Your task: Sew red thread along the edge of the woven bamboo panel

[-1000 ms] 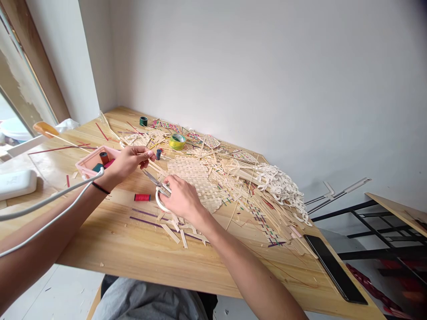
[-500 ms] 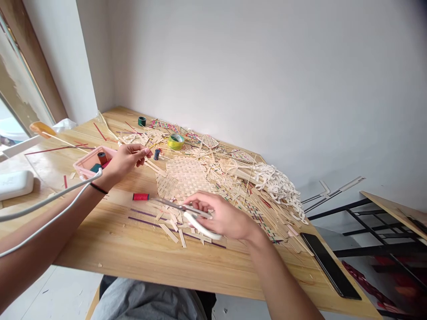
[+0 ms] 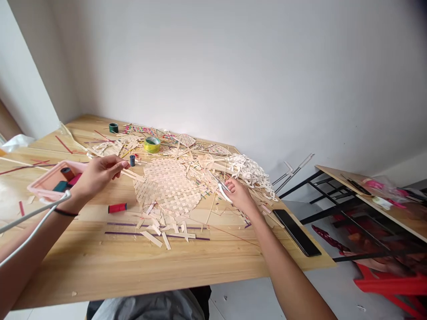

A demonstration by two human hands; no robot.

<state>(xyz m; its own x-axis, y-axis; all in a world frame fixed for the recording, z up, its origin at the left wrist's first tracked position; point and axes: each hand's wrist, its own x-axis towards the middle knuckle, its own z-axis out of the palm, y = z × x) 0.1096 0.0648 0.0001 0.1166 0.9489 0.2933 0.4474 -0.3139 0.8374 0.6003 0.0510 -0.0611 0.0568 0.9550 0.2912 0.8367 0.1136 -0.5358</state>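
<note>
My right hand [image 3: 238, 195] is closed on white-handled scissors [image 3: 224, 191], whose blades point up and left over the strips right of a woven mat [image 3: 170, 186]. My left hand [image 3: 103, 173] has its fingers pinched together near the blue thread spool [image 3: 132, 160]; what lies between the fingertips is too small to make out. A red thread spool [image 3: 117, 208] lies below that hand on the table. Short pale offcuts [image 3: 167, 229] and two purple strips [image 3: 156, 236] lie in front of the mat.
A pink basket [image 3: 42, 184] with spools stands beside my left wrist. Tape [image 3: 152, 145] and a green roll [image 3: 114, 128] sit farther back. White cord [image 3: 251, 171] is piled at the right, and a black phone [image 3: 296, 232] lies near the table's right edge. Cables cross my left forearm.
My right hand has moved with the scissors away from the offcuts, right and farther back, to beside the mat. My left hand keeps its pinch near the blue spool. The view has turned right.
</note>
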